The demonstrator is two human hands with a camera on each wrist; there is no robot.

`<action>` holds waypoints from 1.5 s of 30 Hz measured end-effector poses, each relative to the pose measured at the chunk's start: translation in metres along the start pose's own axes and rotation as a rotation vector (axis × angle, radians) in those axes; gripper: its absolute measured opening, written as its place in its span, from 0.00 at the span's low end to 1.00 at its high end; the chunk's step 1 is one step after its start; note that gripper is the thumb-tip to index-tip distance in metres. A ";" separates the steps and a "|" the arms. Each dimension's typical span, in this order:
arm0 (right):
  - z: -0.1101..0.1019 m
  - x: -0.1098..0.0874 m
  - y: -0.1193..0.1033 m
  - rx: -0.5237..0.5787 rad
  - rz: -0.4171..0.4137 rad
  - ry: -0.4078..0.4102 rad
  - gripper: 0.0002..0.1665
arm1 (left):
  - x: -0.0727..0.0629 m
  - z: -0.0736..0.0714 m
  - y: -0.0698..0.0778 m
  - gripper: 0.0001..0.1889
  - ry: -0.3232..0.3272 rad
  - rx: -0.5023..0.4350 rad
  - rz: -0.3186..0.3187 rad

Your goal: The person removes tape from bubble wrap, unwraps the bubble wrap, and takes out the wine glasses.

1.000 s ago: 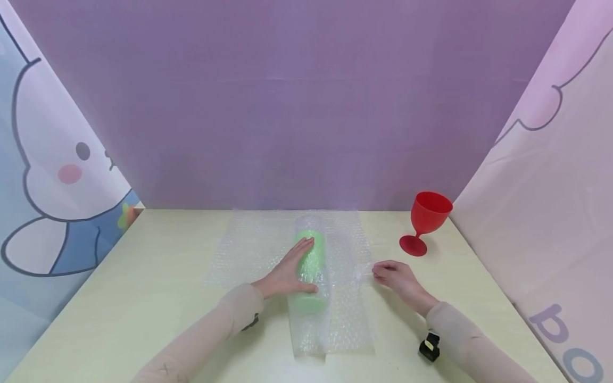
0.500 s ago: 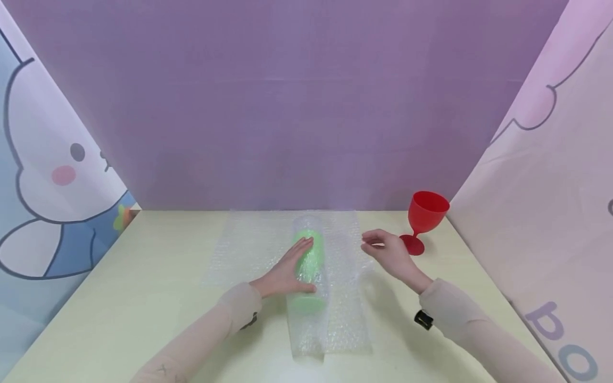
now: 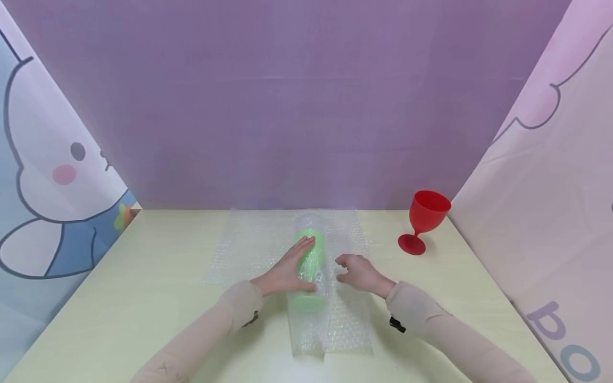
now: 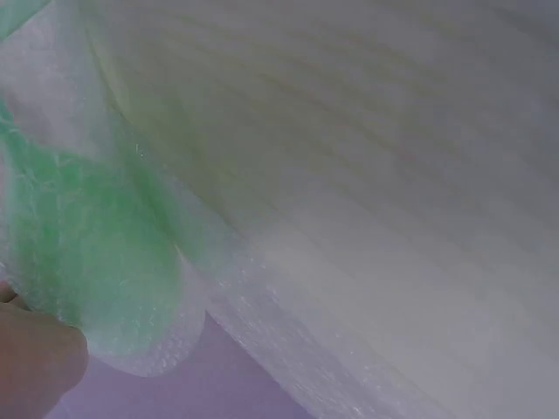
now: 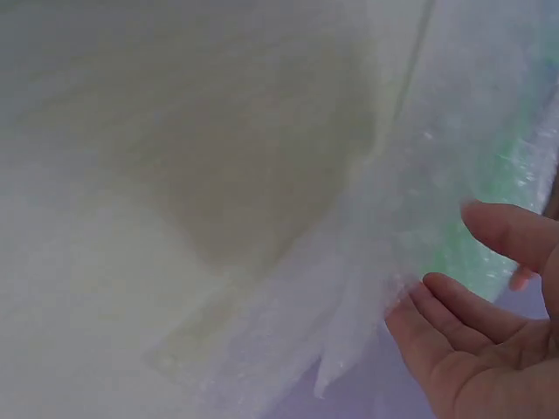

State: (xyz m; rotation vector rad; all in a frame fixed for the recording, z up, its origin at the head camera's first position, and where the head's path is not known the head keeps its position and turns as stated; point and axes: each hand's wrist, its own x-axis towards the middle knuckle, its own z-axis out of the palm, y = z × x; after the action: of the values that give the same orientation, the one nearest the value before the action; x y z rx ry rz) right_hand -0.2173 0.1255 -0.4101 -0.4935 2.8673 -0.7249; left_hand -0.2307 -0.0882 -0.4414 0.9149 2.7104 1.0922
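A pale green cylinder (image 3: pixel 313 261) lies lengthwise on the table under a layer of bubble wrap (image 3: pixel 349 327). My left hand (image 3: pixel 286 271) rests on it, thumb and straight fingers spread across the wrapped surface. In the left wrist view the green (image 4: pixel 96 253) shows through the wrap, with only one digit at the lower left. My right hand (image 3: pixel 360 273) hovers over the wrap just right of the cylinder. Its fingers (image 5: pixel 472 310) are loosely bent, thumb apart, in the right wrist view; nothing is held between them.
Toward the back right of the table (image 3: pixel 158 287) stands a red goblet (image 3: pixel 428 213). The bubble wrap spreads flat behind and on both sides of the cylinder. A purple backdrop (image 3: pixel 306 106) rises at the far edge, with printed cloth panels left and right.
My right hand rose from the wrap's right edge, moving away from me, then came leftward and back down near the cylinder. My left hand has stayed in place.
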 end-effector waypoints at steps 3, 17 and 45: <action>0.006 0.001 0.003 -0.019 -0.013 -0.020 0.25 | -0.001 0.000 0.001 0.58 0.002 0.001 0.002; 0.027 -0.001 0.015 -0.142 -0.158 0.039 0.30 | -0.005 -0.003 -0.001 0.59 -0.003 0.004 0.006; 0.024 -0.002 0.014 -0.155 -0.212 0.030 0.25 | -0.030 -0.022 -0.026 0.57 0.048 -0.129 -0.097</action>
State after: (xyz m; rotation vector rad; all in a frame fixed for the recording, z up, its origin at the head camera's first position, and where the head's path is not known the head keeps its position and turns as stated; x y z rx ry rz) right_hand -0.2138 0.1275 -0.4374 -0.8250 2.9435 -0.5441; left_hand -0.2257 -0.1329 -0.4467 0.7394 2.6532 1.2665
